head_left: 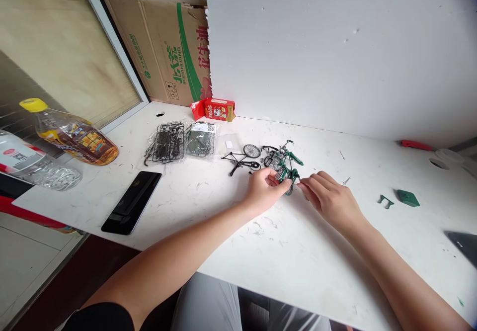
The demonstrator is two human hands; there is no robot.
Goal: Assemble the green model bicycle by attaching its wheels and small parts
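A small green model bicycle [285, 164] stands on the white table [298, 251] just past my hands. My left hand [265, 190] pinches its near end, thumb and fingers closed on the frame by the rear wheel. My right hand [330, 199] lies beside it on the right, its fingertips reaching the same end of the model; what they hold, if anything, is hidden. A black model bicycle frame [242, 159] with one wheel lies just left of the green one.
Two bags of plastic parts [181, 142], a black phone [132, 202], two bottles [70, 134] at the left edge, a red carton [218, 109], green loose parts [400, 199], small screws [346, 180]. A white foam board [335, 47] and cardboard box [167, 47] stand behind.
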